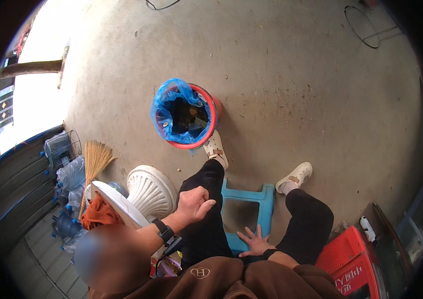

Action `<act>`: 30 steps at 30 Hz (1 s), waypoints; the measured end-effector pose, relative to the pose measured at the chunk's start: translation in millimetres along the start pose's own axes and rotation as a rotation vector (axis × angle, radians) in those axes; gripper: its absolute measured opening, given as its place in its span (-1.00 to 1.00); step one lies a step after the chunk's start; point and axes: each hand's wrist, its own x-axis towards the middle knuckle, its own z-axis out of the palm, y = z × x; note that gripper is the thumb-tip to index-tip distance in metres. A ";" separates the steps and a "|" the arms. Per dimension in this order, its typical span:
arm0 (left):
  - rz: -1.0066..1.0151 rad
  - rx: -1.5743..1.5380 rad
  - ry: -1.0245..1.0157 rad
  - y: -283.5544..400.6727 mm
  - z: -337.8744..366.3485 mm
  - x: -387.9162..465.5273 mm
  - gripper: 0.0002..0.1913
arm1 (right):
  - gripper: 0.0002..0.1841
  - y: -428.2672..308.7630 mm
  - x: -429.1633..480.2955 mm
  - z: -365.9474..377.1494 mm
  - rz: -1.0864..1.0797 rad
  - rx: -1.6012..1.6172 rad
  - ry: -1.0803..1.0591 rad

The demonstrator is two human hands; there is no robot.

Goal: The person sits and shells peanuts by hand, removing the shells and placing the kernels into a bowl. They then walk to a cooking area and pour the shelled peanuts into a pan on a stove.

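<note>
My left hand (195,204) hangs above my left thigh, its fingers curled and its thumb out; I see nothing in it. A dark wristband sits on that wrist. My right hand (255,242) lies with spread fingers on the near edge of a blue plastic stool (267,209), which has an opening in its middle. The stool is between my legs. Beyond my left foot is a red bucket (210,129) lined with a blue plastic bag (159,104). Dark mixed refuse shows inside it.
At left are a white fluted pedestal (151,187), an orange cloth (101,213), a straw broom (97,157) and several clear containers with blue caps (70,173). A red crate (340,258) bearing writing is at right. A wire frame (363,26) lies at far right.
</note>
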 end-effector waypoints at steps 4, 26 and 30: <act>0.019 0.037 -0.047 3.7 5.9 -1.6 -0.75 | 0.18 1.7 1.0 3.5 -0.007 -0.009 0.034; -0.107 0.035 -0.207 24.2 38.9 -3.5 -0.73 | 0.14 -15.1 -0.2 2.9 0.062 -0.052 0.027; -0.171 0.089 -0.255 27.0 48.5 -5.6 -0.72 | 0.11 -29.1 3.6 11.1 0.127 -0.015 0.020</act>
